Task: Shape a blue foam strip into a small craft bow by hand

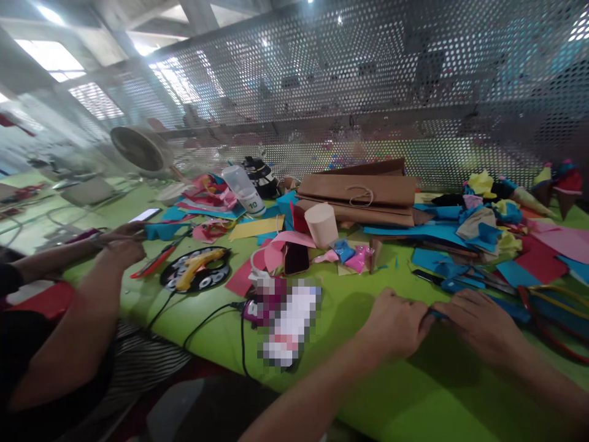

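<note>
Blue paper (438,312), a small piece, lies between your two hands at the near right of the scene, so little of it showing that you cannot read its full shape from here. Behind everything, the perforated metal screen (322,80) runs along the far side and seems to act as a backstop for the clutter. Your green table (396,405) is bare at the near right, which gives your hands room. Another person's arms (69,350) rest at the left, well apart from yours. Brown paper (340,190) sits bundled at the far edge by the screen, probably to keep its bulk out of your way. Your left hand (399,322) is curled narrow, gripping one end of the blue piece; your right hand (481,319) pinches the other end, so the piece likely stays steady between them. The bright phone (294,322) lies left of your left hand, near enough to glance at. Beyond it, the pale roll (322,225) stands tilted in front of the brown bundle. Smallest, a pink packet (359,259) lies just beside a blue one, perhaps within easy reach.
</note>
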Demonstrator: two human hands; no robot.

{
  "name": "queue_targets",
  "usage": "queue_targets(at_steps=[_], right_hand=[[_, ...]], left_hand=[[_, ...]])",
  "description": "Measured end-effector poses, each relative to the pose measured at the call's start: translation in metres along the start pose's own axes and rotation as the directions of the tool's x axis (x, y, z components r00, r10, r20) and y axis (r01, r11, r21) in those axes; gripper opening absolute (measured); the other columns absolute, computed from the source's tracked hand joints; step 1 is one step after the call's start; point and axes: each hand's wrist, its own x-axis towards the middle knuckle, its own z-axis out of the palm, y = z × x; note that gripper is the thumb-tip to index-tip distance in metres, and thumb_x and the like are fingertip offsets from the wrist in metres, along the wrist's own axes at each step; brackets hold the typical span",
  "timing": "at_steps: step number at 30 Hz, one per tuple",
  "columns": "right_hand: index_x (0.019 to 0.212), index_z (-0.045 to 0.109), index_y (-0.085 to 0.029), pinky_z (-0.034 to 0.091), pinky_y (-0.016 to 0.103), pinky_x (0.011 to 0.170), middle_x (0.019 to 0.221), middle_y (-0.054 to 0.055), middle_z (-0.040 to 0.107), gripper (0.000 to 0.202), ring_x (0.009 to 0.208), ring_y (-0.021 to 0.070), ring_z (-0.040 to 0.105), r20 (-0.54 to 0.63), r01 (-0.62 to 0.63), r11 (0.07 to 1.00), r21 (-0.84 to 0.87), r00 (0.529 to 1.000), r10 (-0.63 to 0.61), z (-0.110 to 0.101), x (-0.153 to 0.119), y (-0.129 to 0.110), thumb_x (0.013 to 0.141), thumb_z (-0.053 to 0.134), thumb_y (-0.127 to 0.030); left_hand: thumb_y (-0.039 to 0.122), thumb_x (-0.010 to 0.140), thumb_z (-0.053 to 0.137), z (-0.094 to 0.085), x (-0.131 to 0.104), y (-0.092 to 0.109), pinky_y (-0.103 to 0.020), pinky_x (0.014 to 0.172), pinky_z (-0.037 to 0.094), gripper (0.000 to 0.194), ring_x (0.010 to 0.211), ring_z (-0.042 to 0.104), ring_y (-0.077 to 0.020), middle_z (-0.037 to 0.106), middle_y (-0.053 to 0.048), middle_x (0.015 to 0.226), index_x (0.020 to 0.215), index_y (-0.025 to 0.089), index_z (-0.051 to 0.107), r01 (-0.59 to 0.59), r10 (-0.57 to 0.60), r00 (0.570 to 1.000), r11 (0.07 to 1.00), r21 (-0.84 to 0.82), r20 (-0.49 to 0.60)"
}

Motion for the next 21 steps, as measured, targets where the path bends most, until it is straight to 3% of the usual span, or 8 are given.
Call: queue_targets(at_steps=[7,15,21], right_hand=[[0.114,0.070,-0.022,0.049,0.042,0.077,0.088,0.008,0.071,0.023,0.086,0.0266,0.062,0.031,0.000,0.997,-0.074,1.000,0.002,0.0047,-0.0008,0.0056,0.100,0.052,-0.023],[0.113,0.070,-0.023,0.049,0.041,0.075,0.087,0.008,0.071,0.024,0.084,0.0258,0.061,0.021,0.011,0.999,-0.046,1.000,-0.010,0.0069,-0.0003,0.0075,0.101,0.050,-0.024],[0.113,0.071,-0.022,0.049,0.040,0.076,0.089,0.009,0.072,0.025,0.084,0.0251,0.061,0.018,-0.009,1.000,-0.007,1.000,0.009,0.0079,-0.0005,0.0088,0.101,0.049,-0.026]], left_hand=[[0.044,0.104,0.033,0.0060,-0.0003,-0.0048,-0.039,0.078,0.041,0.037,0.083,0.072,-0.0254,0.076,-0.006,0.094,0.100,0.018,0.060,-0.007,0.006,0.997,1.000,-0.020,-0.077],[0.040,0.104,0.035,0.0000,0.0021,-0.0028,-0.040,0.083,0.043,0.033,0.086,0.072,-0.0258,0.076,-0.009,0.095,0.101,0.017,0.059,-0.008,0.008,1.000,1.000,0.011,0.030],[0.043,0.105,0.033,0.0056,0.0031,-0.0017,-0.039,0.085,0.046,0.038,0.082,0.072,-0.0238,0.076,-0.008,0.092,0.102,0.017,0.061,0.011,-0.011,1.000,1.000,0.018,-0.009]])
